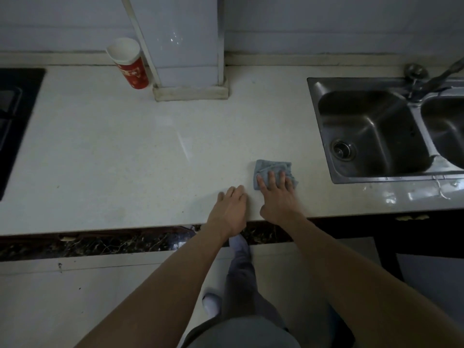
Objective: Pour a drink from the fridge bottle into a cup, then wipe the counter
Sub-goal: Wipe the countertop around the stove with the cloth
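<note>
A folded blue-grey cloth [270,169] lies flat on the white counter [113,151], near its front edge and left of the sink. My right hand [277,197] presses down on the cloth with fingers spread over its near half. My left hand [229,209] rests palm down on the bare counter just left of the cloth, holding nothing. A red and white paper cup [129,62] stands at the back of the counter beside a white pillar; its contents do not show. No bottle is in view.
A steel double sink [371,131] with a tap [437,76] fills the right side. A black hob [12,116] sits at the left edge. The white tiled pillar [185,46] rises from the counter's back. Dark cabinet fronts run below the counter edge.
</note>
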`<state>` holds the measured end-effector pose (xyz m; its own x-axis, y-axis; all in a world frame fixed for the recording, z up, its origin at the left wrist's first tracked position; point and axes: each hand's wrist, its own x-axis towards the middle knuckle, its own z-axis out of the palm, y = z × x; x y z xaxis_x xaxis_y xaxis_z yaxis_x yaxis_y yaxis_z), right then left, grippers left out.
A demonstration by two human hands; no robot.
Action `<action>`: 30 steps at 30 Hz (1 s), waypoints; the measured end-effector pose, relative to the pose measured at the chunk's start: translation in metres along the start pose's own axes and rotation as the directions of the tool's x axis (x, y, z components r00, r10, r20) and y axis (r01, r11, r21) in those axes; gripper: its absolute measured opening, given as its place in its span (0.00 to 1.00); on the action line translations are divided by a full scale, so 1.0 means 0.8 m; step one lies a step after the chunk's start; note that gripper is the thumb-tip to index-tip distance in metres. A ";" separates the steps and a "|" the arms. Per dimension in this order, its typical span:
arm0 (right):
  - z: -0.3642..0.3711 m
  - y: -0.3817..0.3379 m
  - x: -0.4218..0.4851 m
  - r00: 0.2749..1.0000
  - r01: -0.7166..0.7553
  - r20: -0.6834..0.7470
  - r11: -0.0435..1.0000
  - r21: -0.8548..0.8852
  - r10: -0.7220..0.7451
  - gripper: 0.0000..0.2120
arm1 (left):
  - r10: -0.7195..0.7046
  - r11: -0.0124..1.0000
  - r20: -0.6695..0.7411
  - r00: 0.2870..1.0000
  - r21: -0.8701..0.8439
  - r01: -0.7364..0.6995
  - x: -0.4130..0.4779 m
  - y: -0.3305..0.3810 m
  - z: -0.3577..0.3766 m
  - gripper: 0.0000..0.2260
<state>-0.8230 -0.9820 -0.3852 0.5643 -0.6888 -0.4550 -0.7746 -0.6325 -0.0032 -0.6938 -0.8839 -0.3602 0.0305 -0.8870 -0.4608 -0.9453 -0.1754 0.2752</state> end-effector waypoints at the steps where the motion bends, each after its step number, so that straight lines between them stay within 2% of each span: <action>1: -0.009 0.004 0.017 1.000 0.004 0.004 1.000 -0.005 -0.004 0.41 | -0.005 1.000 0.000 1.000 0.006 0.005 0.008 -0.003 -0.006 0.24; 9: -0.083 0.025 0.162 0.998 0.040 0.051 0.999 0.001 -0.040 0.42 | -0.043 0.998 -0.028 0.999 -0.054 0.042 0.089 -0.013 -0.057 0.27; 12: -0.115 0.031 0.219 0.997 0.062 0.052 0.998 0.016 -0.062 0.42 | -0.057 0.998 0.000 0.998 0.016 0.057 0.111 -0.016 -0.064 0.27; 16: -0.152 0.037 0.293 0.993 0.096 0.069 0.995 -0.009 -0.095 0.42 | 0.029 0.996 -0.027 0.999 0.081 -0.027 0.127 -0.031 -0.074 0.27; 18: -0.164 0.039 0.321 0.992 0.119 0.045 0.993 -0.022 -0.118 0.42 | 0.022 0.996 -0.033 0.999 0.082 -0.020 0.137 -0.040 -0.082 0.27; 25: -0.177 0.078 0.352 0.982 0.179 -0.037 0.978 -0.104 -0.184 0.39 | -0.085 0.994 0.029 0.996 0.066 0.083 0.158 -0.034 -0.088 0.27; 30: -0.175 0.145 0.340 0.995 0.079 -0.060 0.996 -0.051 -0.082 0.40 | -0.083 0.996 0.041 0.996 -0.022 0.083 0.162 -0.041 -0.093 0.25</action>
<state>-0.7192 -1.2921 -0.3842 0.6421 -0.6546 -0.3990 -0.7119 -0.7022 0.0063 -0.6346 -1.0249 -0.3662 0.0951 -0.8513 -0.5161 -0.9321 -0.2581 0.2541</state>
